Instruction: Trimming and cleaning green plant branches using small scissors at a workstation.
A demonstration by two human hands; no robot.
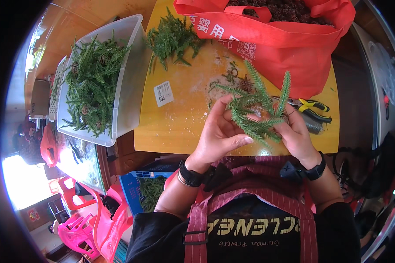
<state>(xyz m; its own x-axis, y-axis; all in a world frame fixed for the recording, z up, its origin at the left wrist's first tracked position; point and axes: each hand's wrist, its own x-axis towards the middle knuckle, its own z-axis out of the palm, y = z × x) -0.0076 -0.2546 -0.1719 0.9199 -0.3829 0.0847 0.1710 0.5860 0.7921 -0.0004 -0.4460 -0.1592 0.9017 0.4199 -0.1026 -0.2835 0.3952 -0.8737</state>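
An artificial pine sprig [259,115], green and bent into several needled branches, is held up over the near part of the yellow table. My left hand [219,136] is closed on its left side, fingertips behind the needles and thumb along the front. At its right side, my right hand [297,131] pinches the sprig's base. Just beyond my right hand lie pliers [312,106] with yellow and black handles. Brown scraps [239,82] lie on the table behind the sprig, partly hidden by it.
A red bag [289,55] full of pine cones [289,12] stands at the far right. Loose green sprigs [171,40] lie at the far left of the yellow table [166,127], near a white label [163,93]. Left of it, a clear bin [131,79] holds sprigs with pine cones.
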